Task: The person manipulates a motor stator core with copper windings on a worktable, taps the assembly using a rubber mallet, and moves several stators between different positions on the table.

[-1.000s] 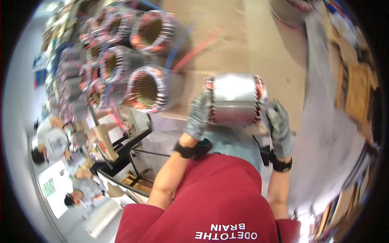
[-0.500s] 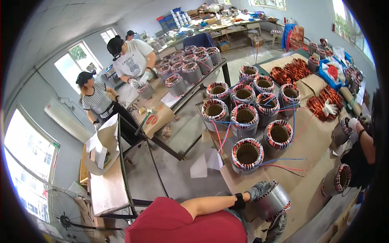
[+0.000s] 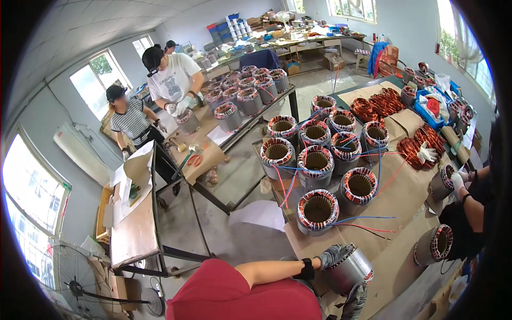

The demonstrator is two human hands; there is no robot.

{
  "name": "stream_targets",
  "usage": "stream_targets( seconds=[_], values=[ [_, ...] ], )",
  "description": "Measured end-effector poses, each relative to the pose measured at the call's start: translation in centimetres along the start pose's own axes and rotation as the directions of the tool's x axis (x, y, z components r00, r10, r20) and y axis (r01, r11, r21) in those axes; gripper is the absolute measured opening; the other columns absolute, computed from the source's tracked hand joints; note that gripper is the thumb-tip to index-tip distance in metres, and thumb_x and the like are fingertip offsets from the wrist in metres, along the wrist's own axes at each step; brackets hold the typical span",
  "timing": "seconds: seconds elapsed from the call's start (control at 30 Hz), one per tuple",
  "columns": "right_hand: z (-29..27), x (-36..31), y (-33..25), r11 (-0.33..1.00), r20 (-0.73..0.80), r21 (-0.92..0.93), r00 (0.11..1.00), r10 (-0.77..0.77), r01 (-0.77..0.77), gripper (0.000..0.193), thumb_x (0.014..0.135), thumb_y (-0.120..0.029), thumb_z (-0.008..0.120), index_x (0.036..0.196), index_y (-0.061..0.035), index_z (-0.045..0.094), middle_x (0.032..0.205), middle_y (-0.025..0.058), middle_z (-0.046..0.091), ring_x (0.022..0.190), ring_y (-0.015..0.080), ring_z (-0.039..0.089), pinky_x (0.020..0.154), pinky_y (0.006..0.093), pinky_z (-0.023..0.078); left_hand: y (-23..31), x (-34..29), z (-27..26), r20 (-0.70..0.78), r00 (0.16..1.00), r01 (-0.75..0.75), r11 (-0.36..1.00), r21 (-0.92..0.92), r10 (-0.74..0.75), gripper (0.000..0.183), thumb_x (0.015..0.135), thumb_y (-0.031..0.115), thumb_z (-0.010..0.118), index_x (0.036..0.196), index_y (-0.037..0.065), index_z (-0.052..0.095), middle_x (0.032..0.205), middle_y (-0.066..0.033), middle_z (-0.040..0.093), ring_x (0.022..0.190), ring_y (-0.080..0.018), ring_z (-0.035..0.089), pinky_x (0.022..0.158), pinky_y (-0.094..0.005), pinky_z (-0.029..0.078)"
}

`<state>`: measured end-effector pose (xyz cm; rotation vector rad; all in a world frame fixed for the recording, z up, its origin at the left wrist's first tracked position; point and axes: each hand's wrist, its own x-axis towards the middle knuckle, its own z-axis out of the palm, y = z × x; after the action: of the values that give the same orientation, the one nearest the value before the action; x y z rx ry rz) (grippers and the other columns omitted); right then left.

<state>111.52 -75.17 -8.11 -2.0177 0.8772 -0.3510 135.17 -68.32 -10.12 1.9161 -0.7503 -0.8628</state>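
Observation:
A grey motor stator [image 3: 351,273] lies tilted on its side at the near edge of the cardboard-covered bench. My left hand [image 3: 336,256], in a grey glove, is closed over its upper left end. At the opposite end, where a little red and white winding shows, my right hand [image 3: 355,300] grips the rim, its fingers partly hidden. Just beyond stands an upright stator [image 3: 318,210] with laced copper windings and blue, red and black leads. Several more stators, such as one nearby [image 3: 358,186], are grouped behind it.
Copper coil bundles [image 3: 381,104] and a blue crate [image 3: 431,109] lie at the far right. A co-worker's gloved hand [image 3: 457,181] touches another stator [image 3: 441,184]; one more stator [image 3: 433,245] stands nearer. Left are a metal-framed table [image 3: 136,234] and a fan [image 3: 74,288]. Two people work beyond.
My view has shifted slightly, so the bench things sit a little further left. Both my hands stay on the stator. The person in stripes at the left has leaned toward the table.

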Motion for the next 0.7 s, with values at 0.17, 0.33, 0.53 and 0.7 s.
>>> stream_targets(
  seconds=[0.17,0.33,0.53,0.7],
  values=[
    [-0.4,0.3,-1.9,0.612,0.231,0.479,0.763,0.604,-0.63,0.043,0.09,-0.024,0.04,0.126,-0.0012,0.037,0.126,0.0118,0.038,0.115,0.0209,0.037,0.095,0.029,0.032,-1.5,0.4,1.0,-0.075,0.99,-0.124,0.989,-0.083,0.118,0.066,0.082,0.06,0.031,0.081,-0.001,0.056,0.07,-0.0207,0.056,0.068,-0.0337,0.055,0.068,-0.0391,0.04],
    [2.2,0.6,4.9,0.429,0.072,0.899,0.996,0.047,-0.085,0.035,0.089,-0.025,0.042,0.115,-0.0012,0.046,0.103,0.0037,0.052,0.093,0.0145,0.049,0.083,0.0275,0.04,-1.5,0.1,0.9,0.001,0.978,-0.209,0.977,0.036,0.209,0.043,0.087,0.042,0.03,0.093,0.005,0.052,0.075,-0.0191,0.056,0.07,-0.0327,0.055,0.067,-0.0391,0.041],
    [1.1,0.2,-1.1,0.682,-0.05,0.727,0.983,0.174,-0.084,0.027,0.089,-0.017,0.042,0.108,-0.0003,0.051,0.104,0.0072,0.052,0.094,0.0167,0.049,0.082,0.0277,0.041,7.5,-3.2,-3.5,0.054,0.997,0.076,0.943,-0.324,-0.061,0.061,0.079,0.064,0.033,0.059,0.009,0.047,0.049,-0.0008,0.039,0.043,-0.0125,0.038,0.043,-0.0283,0.032],
    [1.3,1.2,0.1,0.841,-0.166,0.54,0.985,0.05,0.049,0.026,0.089,-0.013,0.042,0.11,0.0005,0.049,0.109,0.0116,0.049,0.098,0.0196,0.049,0.084,0.0302,0.041,3.7,-1.7,-2.9,0.359,0.827,0.534,0.805,-0.259,-0.432,0.051,0.079,0.056,0.042,0.082,0.007,0.054,0.06,-0.0046,0.05,0.05,-0.0157,0.049,0.048,-0.0301,0.041]
  ],
)
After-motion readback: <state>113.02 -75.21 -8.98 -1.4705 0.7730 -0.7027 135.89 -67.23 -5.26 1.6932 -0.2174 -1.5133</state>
